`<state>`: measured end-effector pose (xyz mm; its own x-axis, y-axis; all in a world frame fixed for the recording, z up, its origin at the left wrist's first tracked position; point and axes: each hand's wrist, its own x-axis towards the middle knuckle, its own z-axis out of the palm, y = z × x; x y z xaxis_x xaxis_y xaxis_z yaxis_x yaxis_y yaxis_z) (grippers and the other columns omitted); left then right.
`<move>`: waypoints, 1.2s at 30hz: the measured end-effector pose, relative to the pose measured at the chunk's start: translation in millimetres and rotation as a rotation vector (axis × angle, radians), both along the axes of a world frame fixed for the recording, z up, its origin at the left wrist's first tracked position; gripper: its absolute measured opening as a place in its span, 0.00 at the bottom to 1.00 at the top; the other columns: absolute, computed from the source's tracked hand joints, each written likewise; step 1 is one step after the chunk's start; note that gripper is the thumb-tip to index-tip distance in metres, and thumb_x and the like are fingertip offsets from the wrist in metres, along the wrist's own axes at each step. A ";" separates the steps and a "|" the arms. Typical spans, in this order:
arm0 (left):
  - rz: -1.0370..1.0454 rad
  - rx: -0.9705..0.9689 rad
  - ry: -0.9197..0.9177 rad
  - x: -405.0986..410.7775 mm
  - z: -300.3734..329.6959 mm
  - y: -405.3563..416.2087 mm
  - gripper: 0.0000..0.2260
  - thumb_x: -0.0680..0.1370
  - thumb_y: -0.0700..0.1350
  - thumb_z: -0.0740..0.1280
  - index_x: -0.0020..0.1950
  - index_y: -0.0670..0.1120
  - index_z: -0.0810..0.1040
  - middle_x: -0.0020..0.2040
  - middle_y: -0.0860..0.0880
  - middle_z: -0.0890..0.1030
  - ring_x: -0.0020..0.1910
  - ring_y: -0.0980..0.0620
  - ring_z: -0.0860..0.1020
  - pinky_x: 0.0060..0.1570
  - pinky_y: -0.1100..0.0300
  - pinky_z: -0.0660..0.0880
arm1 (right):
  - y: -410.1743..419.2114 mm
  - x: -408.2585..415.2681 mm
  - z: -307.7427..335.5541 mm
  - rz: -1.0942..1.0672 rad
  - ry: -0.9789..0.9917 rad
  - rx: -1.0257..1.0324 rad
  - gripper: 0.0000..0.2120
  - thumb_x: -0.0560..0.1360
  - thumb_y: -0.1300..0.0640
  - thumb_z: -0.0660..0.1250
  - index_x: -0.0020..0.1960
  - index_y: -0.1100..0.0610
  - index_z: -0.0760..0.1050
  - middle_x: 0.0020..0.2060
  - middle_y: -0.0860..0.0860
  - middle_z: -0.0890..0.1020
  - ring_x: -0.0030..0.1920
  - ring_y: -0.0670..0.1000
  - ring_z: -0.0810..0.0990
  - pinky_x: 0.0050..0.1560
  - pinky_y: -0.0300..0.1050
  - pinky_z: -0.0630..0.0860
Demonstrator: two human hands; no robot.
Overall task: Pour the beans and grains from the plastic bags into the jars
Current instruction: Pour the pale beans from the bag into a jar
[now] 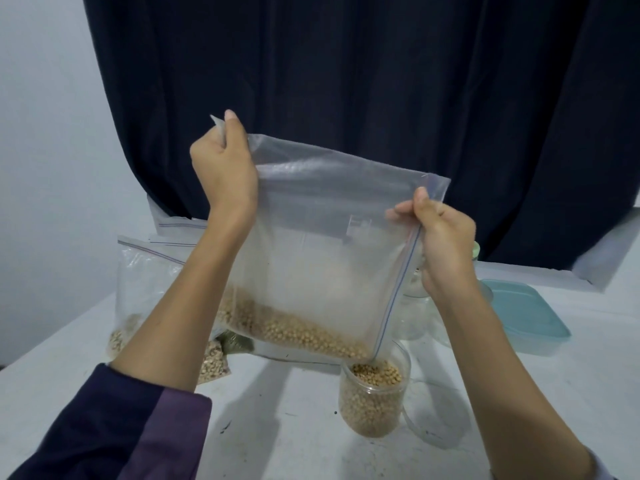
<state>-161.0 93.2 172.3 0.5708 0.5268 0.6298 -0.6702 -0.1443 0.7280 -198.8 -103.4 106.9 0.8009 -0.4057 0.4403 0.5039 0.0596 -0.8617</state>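
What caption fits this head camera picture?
Both hands, left and right, tip a zip bag of beans into a jar.

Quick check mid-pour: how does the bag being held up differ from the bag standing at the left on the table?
The held bag is lifted and tilted, gripped by the left hand and right hand; the left bag stands on the table untouched. The held bag's corner points into the jar; the left bag is away from it. Both are clear zip bags with pale beans at the bottom.

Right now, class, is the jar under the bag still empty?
No: the jar beneath the bag already holds beans close to its rim.
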 end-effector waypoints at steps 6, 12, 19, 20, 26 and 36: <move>0.004 0.005 -0.005 -1.0 1.5 0.9 0.23 0.81 0.43 0.58 0.28 0.49 0.53 0.19 0.57 0.57 0.22 0.58 0.56 0.26 0.67 0.55 | -0.4 -2.8 -0.5 0.015 -0.016 -0.012 0.16 0.80 0.55 0.62 0.36 0.57 0.79 0.30 0.48 0.84 0.37 0.42 0.83 0.59 0.43 0.74; 0.013 0.005 -0.010 -1.7 4.6 4.4 0.23 0.81 0.43 0.58 0.29 0.49 0.53 0.19 0.57 0.56 0.22 0.58 0.56 0.26 0.66 0.55 | 1.2 5.2 -1.7 0.154 0.071 0.036 0.16 0.81 0.56 0.61 0.36 0.58 0.78 0.31 0.51 0.84 0.36 0.46 0.83 0.58 0.48 0.76; 0.015 0.006 -0.021 -5.3 6.1 5.8 0.23 0.81 0.43 0.58 0.28 0.49 0.53 0.19 0.57 0.57 0.22 0.58 0.57 0.26 0.67 0.55 | 7.2 11.9 0.3 0.149 0.059 0.061 0.16 0.80 0.56 0.62 0.36 0.59 0.78 0.30 0.50 0.83 0.36 0.45 0.82 0.57 0.45 0.77; 0.015 0.007 -0.024 -5.2 5.9 6.2 0.23 0.81 0.43 0.58 0.28 0.49 0.53 0.19 0.57 0.57 0.22 0.58 0.57 0.26 0.67 0.55 | 8.1 13.2 0.0 0.173 0.064 0.068 0.16 0.80 0.56 0.62 0.36 0.60 0.78 0.30 0.50 0.83 0.36 0.46 0.82 0.57 0.45 0.78; 0.030 0.038 -0.035 -5.1 4.2 6.7 0.23 0.81 0.43 0.58 0.28 0.49 0.54 0.19 0.57 0.58 0.23 0.58 0.57 0.27 0.67 0.55 | 5.3 19.9 1.7 0.192 0.088 0.091 0.16 0.81 0.56 0.62 0.37 0.60 0.77 0.29 0.51 0.83 0.35 0.45 0.82 0.50 0.41 0.79; 0.032 0.045 -0.040 -2.9 2.4 2.9 0.23 0.81 0.43 0.58 0.28 0.49 0.54 0.19 0.57 0.57 0.22 0.58 0.57 0.26 0.68 0.55 | 2.4 20.6 3.3 0.157 0.087 0.037 0.16 0.80 0.55 0.62 0.36 0.58 0.78 0.30 0.50 0.83 0.36 0.45 0.83 0.60 0.49 0.77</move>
